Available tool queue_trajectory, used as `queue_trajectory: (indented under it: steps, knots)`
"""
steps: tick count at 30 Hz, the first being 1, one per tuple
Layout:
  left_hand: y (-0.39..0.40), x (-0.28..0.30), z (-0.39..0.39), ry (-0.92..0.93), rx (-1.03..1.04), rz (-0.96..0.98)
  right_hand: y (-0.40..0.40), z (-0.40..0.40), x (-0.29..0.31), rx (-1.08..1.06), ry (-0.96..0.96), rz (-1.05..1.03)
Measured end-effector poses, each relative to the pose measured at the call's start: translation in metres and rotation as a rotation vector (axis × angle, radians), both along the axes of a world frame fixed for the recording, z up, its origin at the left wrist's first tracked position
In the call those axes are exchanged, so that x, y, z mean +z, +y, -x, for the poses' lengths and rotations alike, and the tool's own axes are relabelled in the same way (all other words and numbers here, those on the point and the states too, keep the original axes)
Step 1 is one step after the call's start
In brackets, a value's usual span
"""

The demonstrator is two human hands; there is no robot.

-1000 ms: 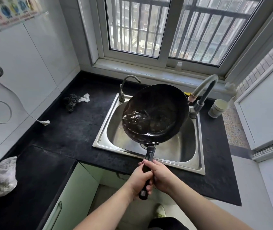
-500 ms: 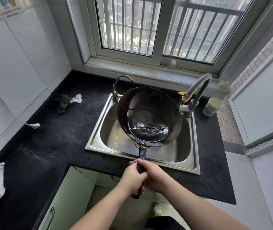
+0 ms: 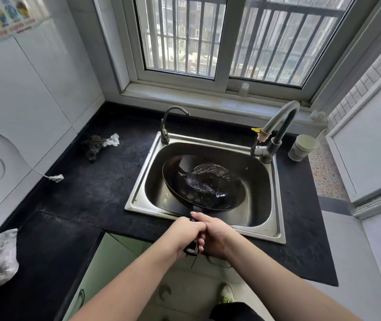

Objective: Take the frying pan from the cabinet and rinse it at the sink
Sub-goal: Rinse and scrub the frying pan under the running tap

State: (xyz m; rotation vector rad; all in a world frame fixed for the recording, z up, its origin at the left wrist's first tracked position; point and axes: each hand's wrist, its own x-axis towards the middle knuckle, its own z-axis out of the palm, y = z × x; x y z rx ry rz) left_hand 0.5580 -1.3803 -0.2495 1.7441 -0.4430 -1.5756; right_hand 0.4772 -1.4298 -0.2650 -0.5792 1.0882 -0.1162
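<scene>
Frying pan (image 3: 204, 183): dark, round, sits low inside the sink (image 3: 275, 230), tilted with its near rim toward the person. A pool of water lies in its bowl, rippled and glinting. Held low presumably so the water swills over the inner surface and any spill falls into the basin rather than onto the countertop (image 3: 96, 188).

Handle: runs out over the sink's front edge toward the person; mostly hidden by the hands, with its dark end showing beneath them.

Left hand (image 3: 184, 232): fingers curled around the handle, gripping it.

Right hand (image 3: 215, 235): wrapped around the same handle just beside and partly over the left, thumb stretched forward toward the pan. Two hands on one handle suggests the pan with water is heavy and needs steadying while tipped.

Large tap (image 3: 275, 128): rear right corner of the sink, spout arching over toward the basin; whether water is running is hard to tell from this view.

Small tap (image 3: 168, 121): rear left corner of the sink, apart from the pan.

Scouring pad with white scrap (image 3: 96, 144): on the countertop left of the sink, untouched.

Cup (image 3: 302, 147): upright on the countertop right of the large tap.

Task stage, judged: rinsing under way, pan already out of the cabinet.
</scene>
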Motion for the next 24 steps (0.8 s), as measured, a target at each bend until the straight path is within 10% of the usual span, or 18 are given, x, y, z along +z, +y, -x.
queue_trajectory:
  steps: [11, 24]
  knots:
    - [0.023, -0.017, 0.015, 0.467, 0.138, 0.026, 0.01, 0.016, -0.015, 0.074, 0.168, 0.275]
    - [0.038, -0.039, 0.037, 0.302, 0.076, 0.216, 0.023, 0.034, -0.019, 0.112, 0.139, 0.398]
